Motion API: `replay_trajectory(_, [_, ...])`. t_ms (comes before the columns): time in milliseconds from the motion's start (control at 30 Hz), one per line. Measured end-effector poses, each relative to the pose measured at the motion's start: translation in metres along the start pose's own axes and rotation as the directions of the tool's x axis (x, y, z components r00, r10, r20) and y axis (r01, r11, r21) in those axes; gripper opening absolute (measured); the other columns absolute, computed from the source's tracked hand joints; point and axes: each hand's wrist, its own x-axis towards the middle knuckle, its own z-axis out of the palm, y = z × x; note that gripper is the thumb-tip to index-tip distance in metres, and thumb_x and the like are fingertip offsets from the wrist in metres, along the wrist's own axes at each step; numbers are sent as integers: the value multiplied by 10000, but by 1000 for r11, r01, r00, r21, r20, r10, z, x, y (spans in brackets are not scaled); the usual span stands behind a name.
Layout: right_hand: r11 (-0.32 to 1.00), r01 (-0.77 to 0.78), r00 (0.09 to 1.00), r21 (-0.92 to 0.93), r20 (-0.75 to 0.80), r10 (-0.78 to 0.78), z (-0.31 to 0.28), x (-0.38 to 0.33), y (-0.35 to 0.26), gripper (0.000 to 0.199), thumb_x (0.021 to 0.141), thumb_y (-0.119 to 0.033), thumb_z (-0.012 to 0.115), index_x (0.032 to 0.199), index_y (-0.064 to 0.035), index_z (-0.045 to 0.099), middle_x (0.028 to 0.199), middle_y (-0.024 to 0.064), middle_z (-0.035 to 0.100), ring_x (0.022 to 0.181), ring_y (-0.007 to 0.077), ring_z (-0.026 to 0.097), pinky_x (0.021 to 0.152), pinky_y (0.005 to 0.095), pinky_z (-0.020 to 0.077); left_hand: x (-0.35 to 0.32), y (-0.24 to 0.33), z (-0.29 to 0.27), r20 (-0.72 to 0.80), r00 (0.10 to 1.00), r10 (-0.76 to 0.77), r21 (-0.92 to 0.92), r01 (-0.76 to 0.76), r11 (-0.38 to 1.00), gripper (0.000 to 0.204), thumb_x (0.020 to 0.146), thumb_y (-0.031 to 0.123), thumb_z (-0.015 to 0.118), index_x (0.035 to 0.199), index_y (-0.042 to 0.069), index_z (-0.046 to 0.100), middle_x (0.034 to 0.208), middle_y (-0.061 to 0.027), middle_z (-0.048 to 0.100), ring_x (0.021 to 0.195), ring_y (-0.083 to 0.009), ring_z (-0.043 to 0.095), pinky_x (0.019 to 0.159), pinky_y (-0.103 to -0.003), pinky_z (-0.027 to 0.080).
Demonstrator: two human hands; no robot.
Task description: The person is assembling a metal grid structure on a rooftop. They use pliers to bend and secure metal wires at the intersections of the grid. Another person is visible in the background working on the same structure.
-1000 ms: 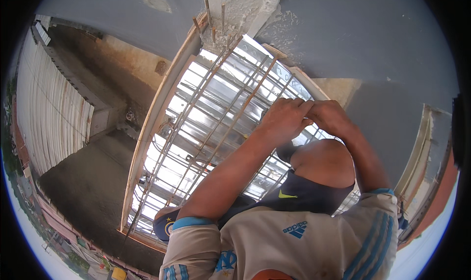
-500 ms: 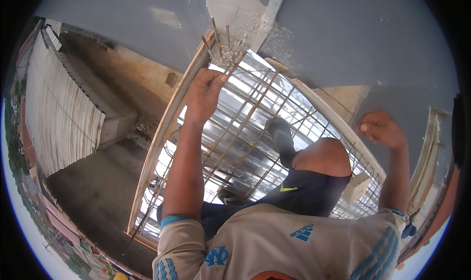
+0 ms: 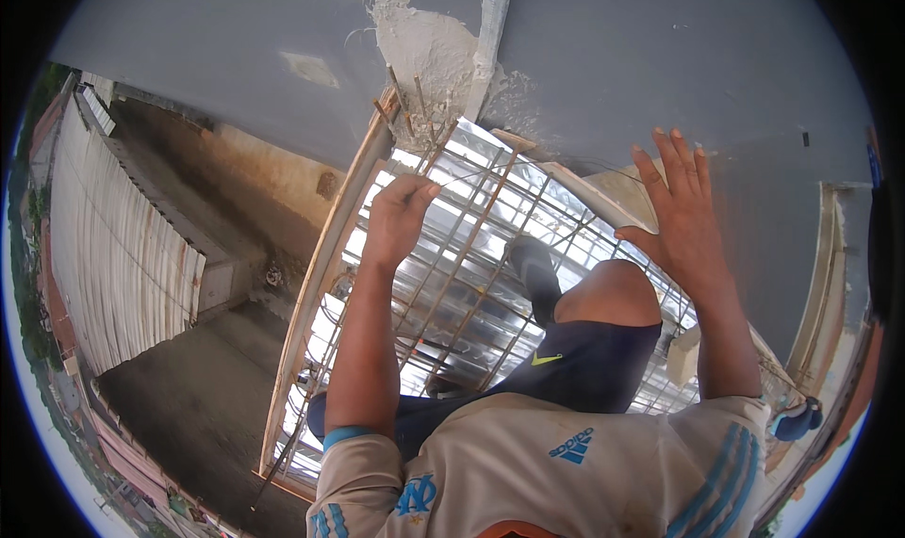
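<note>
Your right hand (image 3: 681, 220) has swung off the rebar (image 3: 462, 255), now open on the wall (image 3: 660, 57); left hand (image 3: 398, 220) has slid down, gripping it.

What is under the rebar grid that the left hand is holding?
Under the rebar grid, shiny corrugated metal sheets show through. The person's knee and shorts cover part of them.

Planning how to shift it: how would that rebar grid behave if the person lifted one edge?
The rebar grid would probably flex and sag, since its thin bars span wide. It is likely heavy, being steel. The left hand grips one bar; rusty-looking surfaces should give grip.
</note>
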Motion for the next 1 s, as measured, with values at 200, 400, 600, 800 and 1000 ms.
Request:
replay_trajectory(200, [581, -291, 883, 760, 447, -143, -1, -21, 36, 1102, 516, -482, 803, 1408, -119, 268, 1299, 167, 467, 1268, 332, 369, 1058, 437, 273, 0, -14, 8, -43, 999, 29, 65, -26, 998, 216, 840, 220, 631, 906, 15, 644, 822, -127, 643, 758, -230, 593, 710, -311, 455])
replay_trajectory(400, [667, -400, 837, 628, 547, -14, 1, -20, 34, 668, 729, -359, 692, 1288, -83, 452, 1037, 130, 595, 992, 261, 549, 868, 369, 419, -8, -11, 23, 91, 994, 53, 119, -64, 991, 241, 835, 231, 645, 910, 3, 637, 801, -95, 623, 767, -174, 567, 741, -287, 439])
replay_trajectory(600, [329, -680, 698, 655, 716, 14, 26, -15, 14, 209, 871, -196, 537, 908, 1, 594, 554, 17, 462, 485, 113, 448, 496, 266, 403, -10, 9, 35, -38, 995, 97, 93, -93, 991, 251, 843, 240, 612, 901, -4, 622, 843, -140, 620, 784, -262, 590, 718, -334, 448])
replay_trajectory(800, [-609, -249, 963, 754, 125, -239, 26, -24, 23, 331, 900, -167, 515, 1166, 27, 482, 655, 22, 490, 565, 127, 481, 534, 284, 452, 9, 9, 61, -181, 970, 160, 59, -152, 987, 237, 865, 239, 573, 906, 12, 627, 830, -160, 619, 786, -303, 596, 708, -359, 456])
replay_trajectory(1000, [-15, 221, 966, 975, -217, 141, 22, 56, -36, 430, 912, -214, 502, 1283, -4, 447, 1018, 149, 597, 932, 212, 559, 817, 378, 446, -21, 24, 110, 253, 917, 308, 126, -347, 929, 170, 859, 224, 546, 871, 79, 633, 838, -98, 601, 869, -305, 578, 789, -398, 455])
